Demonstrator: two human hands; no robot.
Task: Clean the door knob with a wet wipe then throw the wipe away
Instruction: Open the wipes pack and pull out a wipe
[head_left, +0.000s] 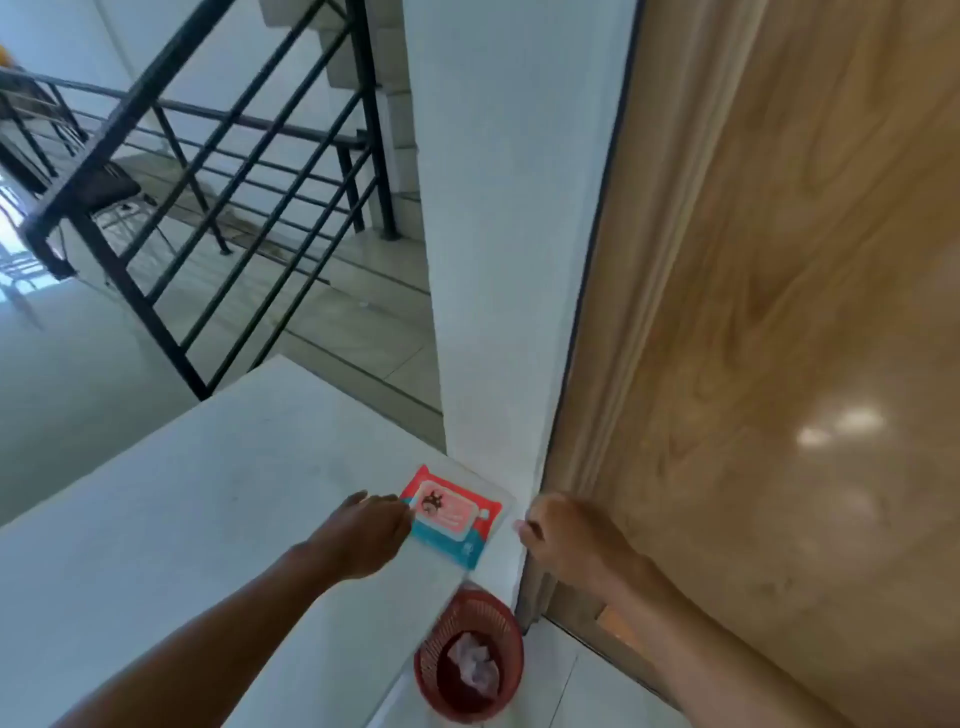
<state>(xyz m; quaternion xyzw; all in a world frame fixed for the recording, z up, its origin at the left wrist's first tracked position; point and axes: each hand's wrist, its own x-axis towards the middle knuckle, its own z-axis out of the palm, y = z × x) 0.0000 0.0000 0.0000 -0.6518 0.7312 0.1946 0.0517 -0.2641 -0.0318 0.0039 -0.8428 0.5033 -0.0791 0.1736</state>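
Observation:
A red and teal wet wipe pack lies flat on the white ledge, close to the wall corner. My left hand reaches in from the left, and its outstretched fingertips touch the pack's left edge without gripping it. My right hand hovers just right of the pack, in front of the door frame, with its fingers curled in. I see no wipe in it. The wooden door fills the right side, and its knob is out of view. A red plastic basket stands on the floor below the ledge.
The basket holds a crumpled pale wad. A white wall column rises between the ledge and the door. A black stair railing and descending steps lie to the far left. The view is slightly blurred.

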